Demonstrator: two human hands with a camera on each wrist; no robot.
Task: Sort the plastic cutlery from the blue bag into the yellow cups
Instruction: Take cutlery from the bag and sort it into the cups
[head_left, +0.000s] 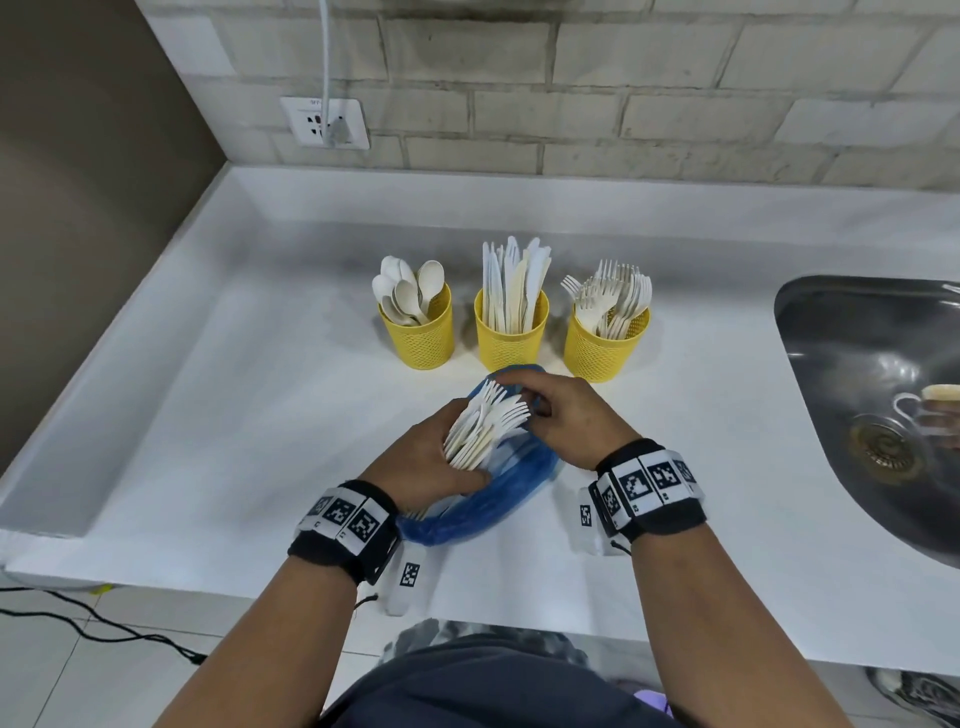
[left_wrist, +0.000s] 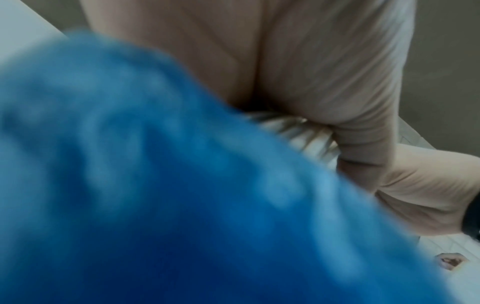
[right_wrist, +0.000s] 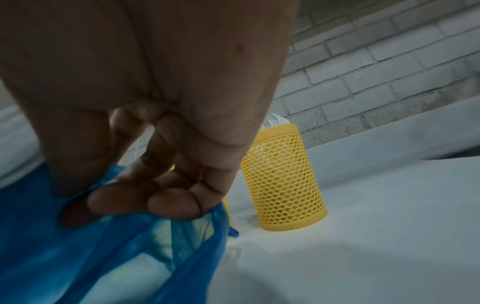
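**Fork bundle in left grip, bag edge pinched by right**

Left hand (head_left: 431, 457) wrapped round bundle of forks (head_left: 485, 428), tines fanned out just past the grip, over the blue bag (head_left: 483, 501). Right hand (head_left: 563, 421) just beside the tines, fingers (right_wrist: 161, 197) curled on bag's rim, pinching the plastic. Bag on white tabletop (head_left: 234, 415), directly under both grips. Beyond the grips, 3 yellow cups in a row: spoon cup (head_left: 421, 332) to the left, knife cup (head_left: 511, 332) straight ahead, fork cup (head_left: 605, 343) nearest right hand. Sink (head_left: 857, 374) well off to the right w/ a mug inside.
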